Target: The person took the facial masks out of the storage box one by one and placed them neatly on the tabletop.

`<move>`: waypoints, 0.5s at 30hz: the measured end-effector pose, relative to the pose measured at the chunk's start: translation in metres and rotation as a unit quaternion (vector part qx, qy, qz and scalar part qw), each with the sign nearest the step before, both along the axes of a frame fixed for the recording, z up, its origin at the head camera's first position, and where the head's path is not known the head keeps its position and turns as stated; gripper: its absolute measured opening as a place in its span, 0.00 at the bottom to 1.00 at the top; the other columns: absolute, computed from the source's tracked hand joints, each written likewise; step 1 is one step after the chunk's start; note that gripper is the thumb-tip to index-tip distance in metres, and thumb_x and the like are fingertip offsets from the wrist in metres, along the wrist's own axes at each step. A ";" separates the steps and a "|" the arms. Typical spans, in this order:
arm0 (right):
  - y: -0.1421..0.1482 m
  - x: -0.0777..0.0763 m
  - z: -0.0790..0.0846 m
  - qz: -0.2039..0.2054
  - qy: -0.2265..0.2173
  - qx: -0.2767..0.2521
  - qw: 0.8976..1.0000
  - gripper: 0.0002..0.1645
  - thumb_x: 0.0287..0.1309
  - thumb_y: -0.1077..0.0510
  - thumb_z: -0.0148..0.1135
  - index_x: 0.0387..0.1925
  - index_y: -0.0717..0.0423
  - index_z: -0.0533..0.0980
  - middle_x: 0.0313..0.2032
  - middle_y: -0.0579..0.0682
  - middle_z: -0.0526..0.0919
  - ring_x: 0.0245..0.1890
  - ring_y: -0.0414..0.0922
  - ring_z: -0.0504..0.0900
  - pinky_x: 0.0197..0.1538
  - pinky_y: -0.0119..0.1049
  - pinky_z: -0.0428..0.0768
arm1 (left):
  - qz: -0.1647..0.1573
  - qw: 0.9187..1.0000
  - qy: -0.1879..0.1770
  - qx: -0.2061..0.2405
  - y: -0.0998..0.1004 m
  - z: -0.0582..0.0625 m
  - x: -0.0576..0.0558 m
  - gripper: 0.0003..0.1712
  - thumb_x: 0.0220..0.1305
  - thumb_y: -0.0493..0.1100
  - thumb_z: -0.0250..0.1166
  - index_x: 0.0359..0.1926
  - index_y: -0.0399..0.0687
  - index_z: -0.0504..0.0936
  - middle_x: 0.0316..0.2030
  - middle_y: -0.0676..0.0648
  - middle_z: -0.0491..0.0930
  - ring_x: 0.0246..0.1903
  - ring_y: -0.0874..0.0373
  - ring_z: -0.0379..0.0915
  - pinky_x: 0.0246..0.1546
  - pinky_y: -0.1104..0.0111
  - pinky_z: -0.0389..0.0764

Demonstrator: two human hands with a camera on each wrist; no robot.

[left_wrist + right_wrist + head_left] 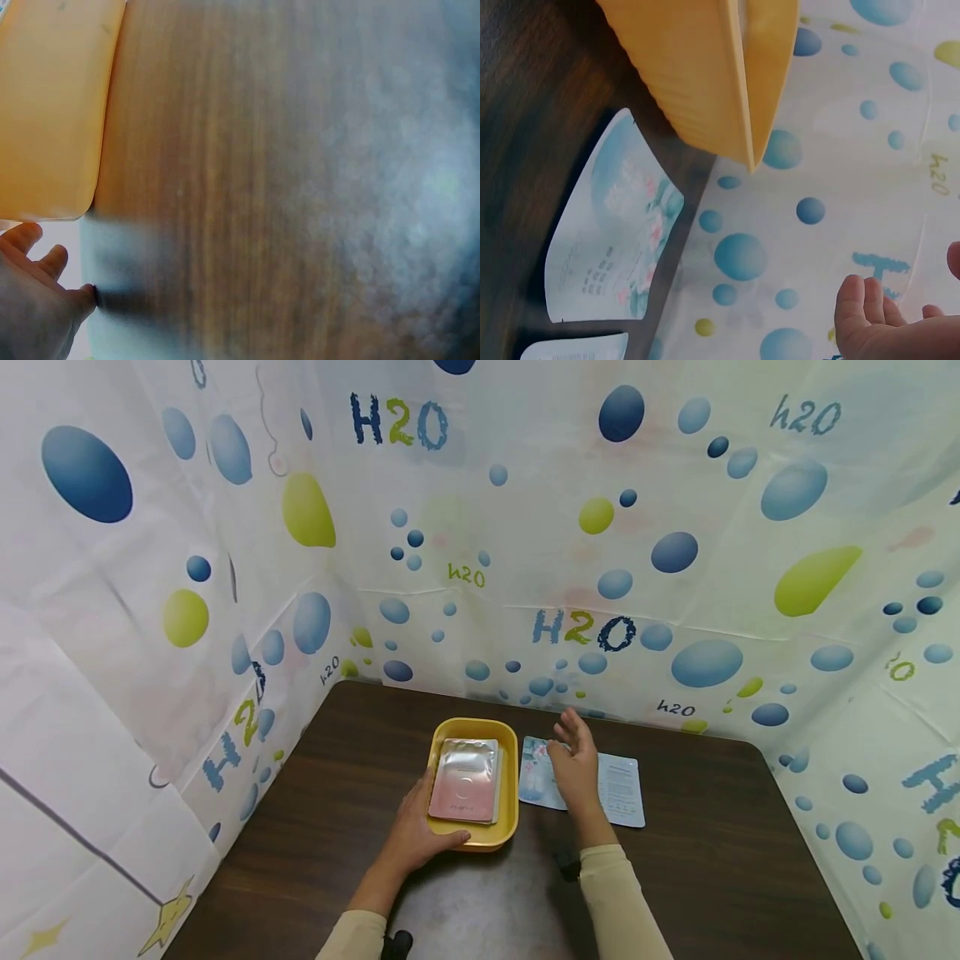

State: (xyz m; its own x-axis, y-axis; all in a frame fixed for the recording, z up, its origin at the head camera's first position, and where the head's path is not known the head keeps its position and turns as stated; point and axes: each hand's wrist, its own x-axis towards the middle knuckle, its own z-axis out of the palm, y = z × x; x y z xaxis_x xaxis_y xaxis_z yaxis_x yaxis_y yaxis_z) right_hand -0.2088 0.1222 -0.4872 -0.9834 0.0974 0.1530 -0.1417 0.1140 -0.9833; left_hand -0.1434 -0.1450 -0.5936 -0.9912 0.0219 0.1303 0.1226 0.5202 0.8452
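A yellow plastic tray (512, 777) stands on the table with a small stack of flat pink-and-silver sachets (465, 785) inside. At its front left corner is my left hand (416, 827), fingers along the left side and thumb stretched out by the front rim. In the left wrist view, the fingers (52, 262) are spread near the tray's edge. My right hand (576, 768) hovers empty over two pale blue sachets to the tray's right, fingers extended and thumb apart. One sachet has a floral print (534, 777); the other shows rows of small text (622, 789).
The dark wood-grain table (720, 843) meets a white curtain (525, 552) with blue and green bubble prints at the back and both sides. Dark wrist straps show at both sleeves.
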 end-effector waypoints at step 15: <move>-0.017 0.002 -0.010 0.002 -0.022 -0.008 1.000 0.37 0.70 0.61 0.55 0.77 0.47 0.60 0.76 0.52 0.65 0.74 0.52 0.68 0.75 0.54 0.68 | 0.000 1.000 -0.008 0.004 -0.001 0.000 0.001 0.78 0.33 0.64 0.85 0.82 0.55 0.50 0.77 0.45 0.60 0.74 0.39 0.56 0.72 0.37 0.60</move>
